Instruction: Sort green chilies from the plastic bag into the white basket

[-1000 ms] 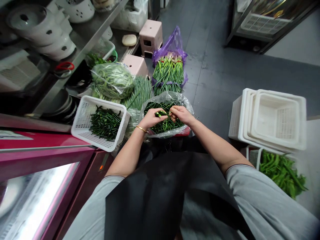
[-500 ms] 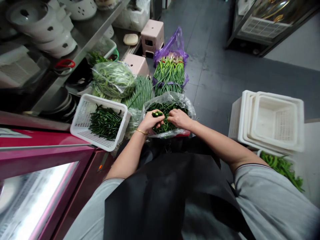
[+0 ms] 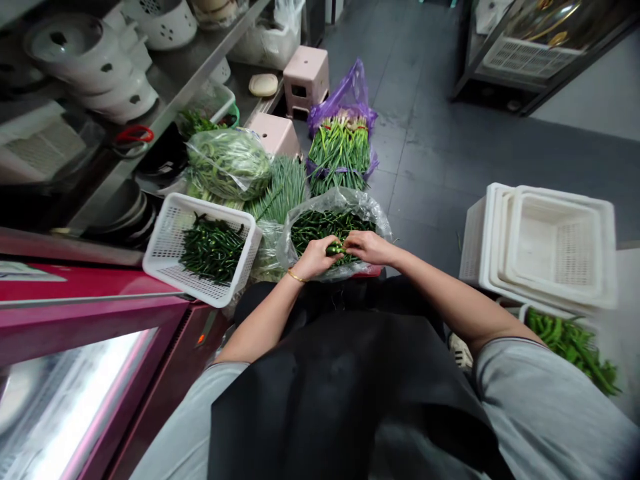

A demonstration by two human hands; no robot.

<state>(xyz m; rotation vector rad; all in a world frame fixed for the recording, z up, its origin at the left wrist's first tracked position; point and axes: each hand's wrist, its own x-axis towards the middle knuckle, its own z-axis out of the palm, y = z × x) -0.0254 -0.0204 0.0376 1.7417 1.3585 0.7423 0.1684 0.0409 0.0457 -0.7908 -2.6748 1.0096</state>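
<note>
While the left hand (image 3: 318, 259) clamps a few green chilies (image 3: 334, 249) in its fingers above the near edge of the plastic bag (image 3: 287, 248), the right hand (image 3: 369, 247) holds its fingers together at their ends; whether they pinch anything, I cannot tell. Picking at those ends seems the step; the next move calls for a steady left hold.

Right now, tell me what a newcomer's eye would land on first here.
Probably the centre, where the left hand holds slim green peppers, the right hand close beside it, over a clear plastic bag. Next, the bright purple bag beyond them, around bundled green stalks. Then the stacked white baskets at far right.
</note>
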